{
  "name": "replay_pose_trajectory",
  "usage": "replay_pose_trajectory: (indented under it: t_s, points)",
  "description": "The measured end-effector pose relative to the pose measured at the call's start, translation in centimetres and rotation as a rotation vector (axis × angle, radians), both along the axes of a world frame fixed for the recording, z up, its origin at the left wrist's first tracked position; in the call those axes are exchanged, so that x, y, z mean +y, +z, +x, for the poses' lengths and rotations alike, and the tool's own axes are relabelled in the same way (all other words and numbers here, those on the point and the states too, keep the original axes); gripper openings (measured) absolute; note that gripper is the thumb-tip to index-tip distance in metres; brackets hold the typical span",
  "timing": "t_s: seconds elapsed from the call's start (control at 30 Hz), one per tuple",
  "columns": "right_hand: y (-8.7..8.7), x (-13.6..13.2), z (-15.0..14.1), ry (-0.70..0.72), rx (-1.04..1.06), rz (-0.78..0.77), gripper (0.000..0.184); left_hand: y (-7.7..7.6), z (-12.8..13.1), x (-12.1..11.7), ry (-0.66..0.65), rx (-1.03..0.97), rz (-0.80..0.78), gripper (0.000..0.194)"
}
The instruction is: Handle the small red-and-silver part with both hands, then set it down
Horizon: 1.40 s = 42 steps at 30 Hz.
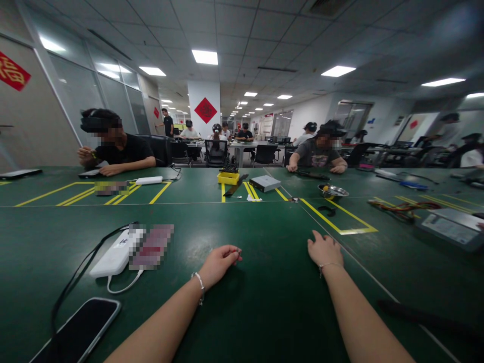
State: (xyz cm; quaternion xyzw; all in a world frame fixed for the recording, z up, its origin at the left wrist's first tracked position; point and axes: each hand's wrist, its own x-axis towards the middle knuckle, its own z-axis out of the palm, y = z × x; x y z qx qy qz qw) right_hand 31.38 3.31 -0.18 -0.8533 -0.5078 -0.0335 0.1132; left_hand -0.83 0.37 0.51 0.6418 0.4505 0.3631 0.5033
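Note:
My left hand (pixel 220 264) is closed in a pinch over the green table (pixel 264 302). A tiny bit of something dark and reddish shows at its fingertips, too small to name. To the right, my right hand (pixel 325 250) lies low over the tabletop with its fingers apart and nothing in them. Beyond it is a small dark curved piece (pixel 326 210), close to a yellow tape outline (pixel 359 231). A metal bowl (pixel 333 191) stands farther back, with something yellow by its rim.
At left lie a white power bank (pixel 119 252) with cables and a phone (pixel 81 330). A yellow bin (pixel 228 178) and a grey metal box (pixel 265 183) stand mid-table. A power supply unit (pixel 451 228) with wires sits right. Two people sit across the table.

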Motion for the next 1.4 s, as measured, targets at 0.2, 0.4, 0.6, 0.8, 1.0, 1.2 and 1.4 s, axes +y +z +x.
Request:
replay_pose_trajectory:
  t_s: [0.2,0.4,0.6,0.8,1.0,1.2,1.4]
  points:
    - [0.4,-0.3,0.2,0.12,-0.032,-0.106,0.038,0.3,0.1,-0.1,0.014,-0.055,-0.026,0.024]
    - [0.9,-0.2,-1.4,0.203,0.091,0.004,0.026,-0.1,0.2,0.1,0.011,-0.118,-0.031,0.02]
    - [0.7,-0.4,-7.9,0.464,0.825,0.178,0.018,-0.1,0.4,0.2,0.0,-0.126,-0.014,0.019]
    - [0.7,-2.1,-15.4,0.471,1.689,0.214,0.02,-0.2,0.4,0.2,-0.003,-0.132,0.004,0.017]
    - [0.4,-3.0,-17.1,0.51,1.791,0.156,0.025,-0.7,0.4,0.4,-0.019,-0.174,0.003,0.016]
    - [0.2,-3.1,-16.2,0.627,1.769,0.087,0.026,-1.1,0.1,0.6,0.042,-0.063,0.075,0.02]
    - [0.7,-3.3,-16.3,0.666,1.746,0.091,0.027,-1.0,0.0,0.5,0.101,0.02,0.133,0.016]
